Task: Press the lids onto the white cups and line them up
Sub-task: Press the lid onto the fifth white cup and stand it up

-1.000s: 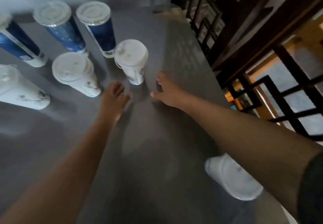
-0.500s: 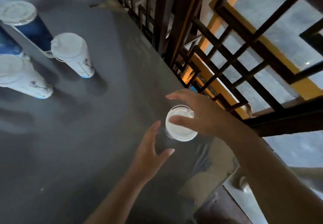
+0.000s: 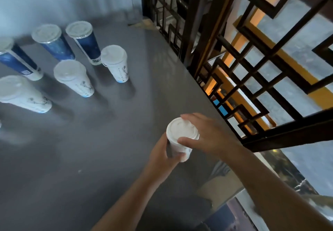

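Note:
A white cup (image 3: 177,148) with a white lid (image 3: 181,128) on top is held above the grey table (image 3: 90,149), near its right edge. My left hand (image 3: 160,156) wraps the cup's body from the left. My right hand (image 3: 209,137) grips the lid's rim, thumb in front and fingers behind. Three lidded white cups stand in a row at the left: one nearest the middle (image 3: 116,63), one beside it (image 3: 73,78), and one at the far left (image 3: 21,93).
Three lidded dark blue cups (image 3: 84,41) stand behind the white row by the pale wall. A dark wooden lattice screen (image 3: 243,65) borders the table's right edge. The table's near corner drops off at the lower right.
Both hands drew back from the row of cups to the table's right edge. My right hand took a cup there, and my left hand has now closed around its body.

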A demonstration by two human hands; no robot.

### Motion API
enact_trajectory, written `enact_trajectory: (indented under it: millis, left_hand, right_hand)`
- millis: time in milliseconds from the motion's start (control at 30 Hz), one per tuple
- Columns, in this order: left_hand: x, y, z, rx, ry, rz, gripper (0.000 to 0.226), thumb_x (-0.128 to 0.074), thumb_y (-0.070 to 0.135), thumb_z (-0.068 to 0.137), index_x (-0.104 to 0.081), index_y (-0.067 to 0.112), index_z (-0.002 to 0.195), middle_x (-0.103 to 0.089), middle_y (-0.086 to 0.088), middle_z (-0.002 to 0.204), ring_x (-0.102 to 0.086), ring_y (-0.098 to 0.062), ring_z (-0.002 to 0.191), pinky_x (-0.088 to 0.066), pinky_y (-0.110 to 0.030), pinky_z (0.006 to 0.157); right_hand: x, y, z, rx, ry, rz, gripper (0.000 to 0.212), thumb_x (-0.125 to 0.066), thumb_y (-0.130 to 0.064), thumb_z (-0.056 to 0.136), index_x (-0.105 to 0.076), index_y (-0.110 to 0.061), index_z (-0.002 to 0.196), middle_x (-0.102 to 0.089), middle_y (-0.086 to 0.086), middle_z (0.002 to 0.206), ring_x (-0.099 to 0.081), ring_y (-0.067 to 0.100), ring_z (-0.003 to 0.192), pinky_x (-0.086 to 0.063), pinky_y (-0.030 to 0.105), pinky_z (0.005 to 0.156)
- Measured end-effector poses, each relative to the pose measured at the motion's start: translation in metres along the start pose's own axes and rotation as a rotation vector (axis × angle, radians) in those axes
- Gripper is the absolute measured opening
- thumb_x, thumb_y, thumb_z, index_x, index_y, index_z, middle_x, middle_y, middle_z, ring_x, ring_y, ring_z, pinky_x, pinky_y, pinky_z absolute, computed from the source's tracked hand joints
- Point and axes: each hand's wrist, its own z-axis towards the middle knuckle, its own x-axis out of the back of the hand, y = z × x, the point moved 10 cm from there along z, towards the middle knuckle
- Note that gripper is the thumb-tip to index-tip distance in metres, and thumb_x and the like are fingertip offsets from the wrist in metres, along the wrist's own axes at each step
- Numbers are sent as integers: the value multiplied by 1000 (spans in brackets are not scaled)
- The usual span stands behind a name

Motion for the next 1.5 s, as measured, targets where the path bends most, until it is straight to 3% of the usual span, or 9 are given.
enact_trajectory:
  millis: [267, 433, 533, 633, 900, 1033, 1300, 1433, 1500]
  left_hand:
    - [94, -23, -131, 157, 138, -159, 50, -74, 44, 67, -54, 61, 110, -72, 15, 110, -71, -5, 98, -59, -23, 78]
    - [155, -23, -215, 142, 252, -206, 59, -74, 46, 72, -54, 33, 126, -71, 14, 118, -69, -9, 107, -59, -29, 83]
    - [186, -24, -257, 131, 309, -239, 58, -74, 47, 71, -56, 30, 124, -72, 11, 118, -70, -11, 107, -59, -27, 82]
    - [213, -24, -289, 123, 345, -255, 55, -74, 46, 72, -59, 30, 122, -72, 8, 119, -70, -15, 107, -60, -35, 85]
    - [251, -10, -324, 66, 368, -312, 63, -74, 42, 70, -57, 19, 126, -72, -5, 121, -69, -24, 110, -59, -43, 90]
    - [258, -6, -325, 58, 362, -325, 70, -72, 42, 71, -52, 16, 133, -69, -7, 124, -68, -24, 112, -57, -49, 93]
    - [259, -4, -321, 37, 379, -318, 73, -73, 42, 67, -54, 11, 129, -70, -10, 120, -69, -27, 109, -58, -46, 91]
    - [259, -10, -315, 49, 358, -266, 74, -77, 37, 69, -48, 16, 134, -68, -6, 124, -68, -21, 110, -58, -44, 92]
    - [260, -15, -308, 64, 337, -217, 71, -76, 27, 72, -45, 21, 135, -66, -3, 125, -67, -15, 110, -59, -34, 89]
  right_hand:
    - [-58, -132, -19, 110, -106, 37, 54, -59, -59, 82, -62, -21, 120, -67, -1, 116, -61, 19, 105, -49, 40, 92]
    - [-100, -220, -45, 205, -167, 86, 48, -57, -57, 86, -69, -16, 106, -72, 2, 105, -65, 20, 97, -51, 40, 88]
    - [-123, -264, -59, 247, -219, 145, 45, -58, -55, 88, -68, -20, 114, -71, -5, 113, -64, 15, 102, -49, 35, 92]
    - [-141, -296, -70, 279, -268, 222, 44, -58, -55, 88, -67, -22, 117, -70, -5, 117, -64, 13, 107, -48, 41, 100]
    - [-150, -352, -83, 352, -249, 272, 45, -51, -66, 81, -71, -27, 91, -70, -12, 81, -66, 3, 74, -50, 27, 70]
    - [-147, -364, -82, 359, -233, 263, 45, -53, -62, 86, -72, -23, 96, -72, -8, 86, -67, 7, 77, -52, 30, 71]
    - [-147, -358, -77, 332, -249, 277, 42, -56, -60, 86, -71, -23, 98, -72, -8, 90, -67, 7, 81, -53, 31, 76]
    - [-152, -357, -79, 357, -278, 278, 54, -59, -61, 78, -65, -25, 118, -70, -4, 116, -65, 11, 101, -53, 36, 91]
    - [-156, -357, -81, 401, -269, 233, 63, -59, -60, 76, -59, -25, 128, -65, -5, 126, -62, 10, 108, -51, 36, 96]
